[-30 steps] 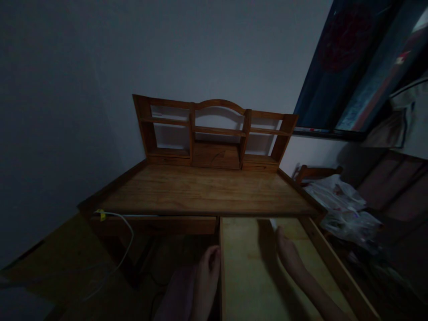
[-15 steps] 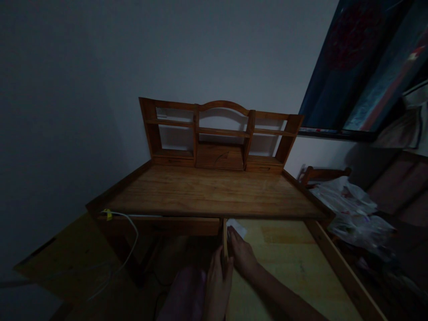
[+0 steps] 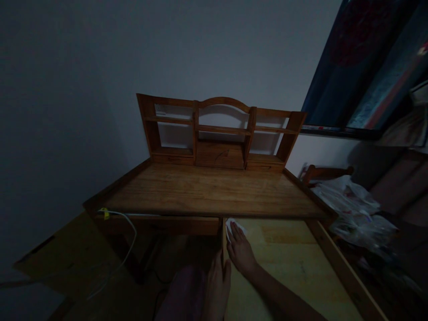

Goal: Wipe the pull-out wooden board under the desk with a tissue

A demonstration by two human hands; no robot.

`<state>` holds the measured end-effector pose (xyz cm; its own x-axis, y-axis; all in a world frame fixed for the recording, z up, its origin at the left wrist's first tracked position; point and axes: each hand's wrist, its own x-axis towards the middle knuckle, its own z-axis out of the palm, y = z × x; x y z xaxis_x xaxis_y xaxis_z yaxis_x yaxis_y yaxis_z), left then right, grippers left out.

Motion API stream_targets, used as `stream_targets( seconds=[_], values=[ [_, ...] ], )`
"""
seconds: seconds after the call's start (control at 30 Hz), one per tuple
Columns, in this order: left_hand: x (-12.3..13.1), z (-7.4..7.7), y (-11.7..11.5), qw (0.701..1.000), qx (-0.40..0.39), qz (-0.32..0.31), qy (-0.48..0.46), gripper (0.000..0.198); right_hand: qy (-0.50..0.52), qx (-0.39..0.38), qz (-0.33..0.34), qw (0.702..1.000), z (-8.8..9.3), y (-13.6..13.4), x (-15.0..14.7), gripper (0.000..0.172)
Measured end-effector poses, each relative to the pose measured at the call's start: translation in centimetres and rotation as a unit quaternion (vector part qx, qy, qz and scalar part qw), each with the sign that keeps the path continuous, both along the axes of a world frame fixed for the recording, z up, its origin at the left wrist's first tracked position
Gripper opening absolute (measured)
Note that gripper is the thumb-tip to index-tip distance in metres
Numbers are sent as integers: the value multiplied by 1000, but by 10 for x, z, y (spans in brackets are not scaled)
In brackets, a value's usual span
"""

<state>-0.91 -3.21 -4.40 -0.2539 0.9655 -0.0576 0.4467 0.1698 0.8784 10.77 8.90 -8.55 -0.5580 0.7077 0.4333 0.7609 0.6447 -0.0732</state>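
A wooden desk drawer (image 3: 284, 272) is pulled out below the desktop on the right, its pale bottom bare to view. My right hand (image 3: 241, 253) is inside it, at the far left corner. Its fingers press a thin white wipe (image 3: 230, 227) down there; whether it is paper or fabric I cannot tell. My left hand (image 3: 217, 281) straddles the drawer's left side wall (image 3: 224, 243), fingers along the outer face and thumb on the inner side.
The wooden desktop (image 3: 214, 189) carries a small shelf unit (image 3: 222, 129) against the wall. A white cable (image 3: 132, 240) hangs off the left front edge. Plastic bags (image 3: 347, 196) are heaped by a chair (image 3: 327, 171) on the right. The room is dim.
My right hand has turned from the drawer's left wall and now lies flatter, palm down on the wipe in the corner. My left hand stays on the side wall.
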Motion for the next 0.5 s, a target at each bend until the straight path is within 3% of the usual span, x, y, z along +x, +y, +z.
stream_targets(
  seconds=[0.23, 0.5],
  values=[
    [4, -8, 5, 997, -21, -27, 70, 66, 26, -39, 86, 995, 1, 1, 16, 70],
    [0, -9, 5, 998, 0, -29, 57, 65, 5, -113, 201, 973, 11, -10, 53, 89]
  ],
)
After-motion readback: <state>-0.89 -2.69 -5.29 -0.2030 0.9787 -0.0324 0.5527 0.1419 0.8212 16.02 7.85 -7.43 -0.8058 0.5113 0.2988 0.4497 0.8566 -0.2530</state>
